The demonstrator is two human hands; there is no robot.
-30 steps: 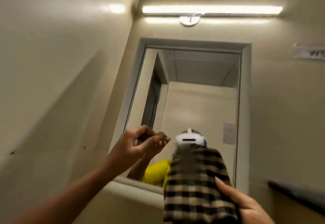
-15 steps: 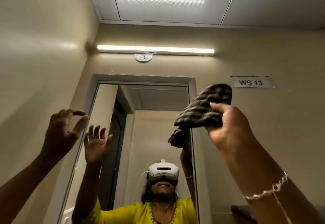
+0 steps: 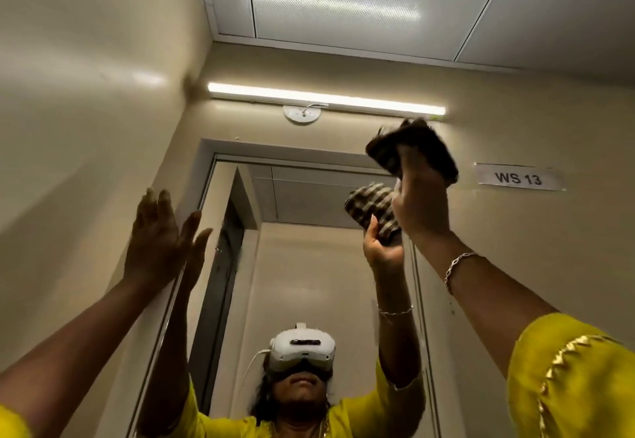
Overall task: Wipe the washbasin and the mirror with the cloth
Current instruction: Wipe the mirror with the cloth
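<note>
Well, the mirror (image 3: 302, 197) wipe looks barely begun: the right hand (image 3: 421, 207) clutches the checked cloth (image 3: 415, 152) up by its top right corner, while the left hand (image 3: 161, 241) is raised, fingers straight, holding nothing. I can't see the washbasin to judge it.

The cloth (image 3: 422, 149) in your right hand (image 3: 421, 204) is soft woven fabric, matt, its check blurred here. Just left of that hand the mirror (image 3: 309, 259) is smooth, glossy glass in a matt grey frame (image 3: 275, 147). Below the hand, your bracelet (image 3: 458, 262) is shiny metal chain, and your sleeve (image 3: 567, 369) is yellow cloth edged with glinting gold trim.
</note>
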